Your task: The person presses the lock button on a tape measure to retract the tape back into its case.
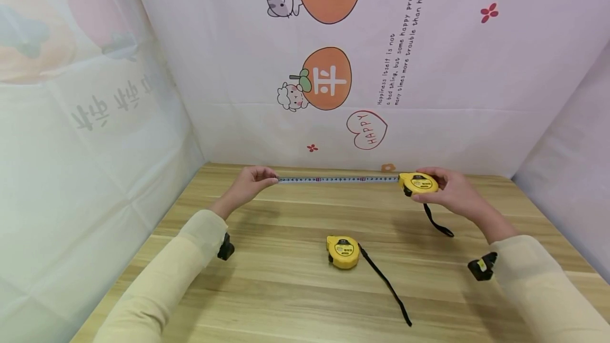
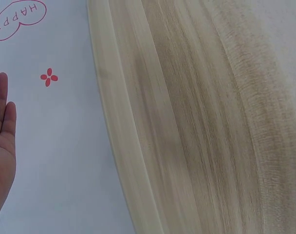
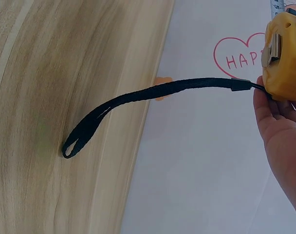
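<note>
A yellow tape measure (image 1: 419,182) is in my right hand (image 1: 452,195), gripped by its case, with its black wrist strap (image 3: 153,92) hanging down. Its pale blade (image 1: 338,179) stretches leftward in a straight line across the back of the table. At the blade's free end, my left hand (image 1: 245,187) pinches the tip between thumb and finger. Only part of the left hand (image 2: 2,131) shows at the edge of the left wrist view, and the pinch is out of that view. A second yellow tape measure (image 1: 343,252) lies nearer on the table, apart from both hands.
The second tape's black strap (image 1: 388,282) trails toward the front right of the wooden table (image 1: 286,300). Directly behind the blade rises a white printed cloth (image 1: 248,131). More cloth (image 1: 95,184) hangs along the left side, and a pale wall stands at the right.
</note>
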The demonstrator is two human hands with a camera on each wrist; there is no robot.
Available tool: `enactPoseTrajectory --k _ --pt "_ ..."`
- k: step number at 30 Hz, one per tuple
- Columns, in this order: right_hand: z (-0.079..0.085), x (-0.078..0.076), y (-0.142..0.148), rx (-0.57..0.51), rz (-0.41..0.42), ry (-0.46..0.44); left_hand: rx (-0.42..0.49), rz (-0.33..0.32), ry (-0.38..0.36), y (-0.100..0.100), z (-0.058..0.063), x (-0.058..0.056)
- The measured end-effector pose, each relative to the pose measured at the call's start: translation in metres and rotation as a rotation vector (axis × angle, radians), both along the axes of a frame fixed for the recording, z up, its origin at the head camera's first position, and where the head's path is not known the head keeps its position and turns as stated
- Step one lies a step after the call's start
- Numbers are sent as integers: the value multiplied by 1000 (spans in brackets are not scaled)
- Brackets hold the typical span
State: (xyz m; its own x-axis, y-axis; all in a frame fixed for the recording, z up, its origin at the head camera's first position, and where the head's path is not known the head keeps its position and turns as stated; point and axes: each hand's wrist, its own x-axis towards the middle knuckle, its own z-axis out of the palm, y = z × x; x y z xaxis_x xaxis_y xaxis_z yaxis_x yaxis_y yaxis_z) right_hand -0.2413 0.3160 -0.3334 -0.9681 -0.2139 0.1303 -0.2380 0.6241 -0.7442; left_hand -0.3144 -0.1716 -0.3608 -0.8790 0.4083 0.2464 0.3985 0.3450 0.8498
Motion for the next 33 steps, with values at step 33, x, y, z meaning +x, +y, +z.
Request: enactPoseTrajectory --k 33 --pt "0 -5 -12 22 2 8 -5 -1 0 12 1 0"
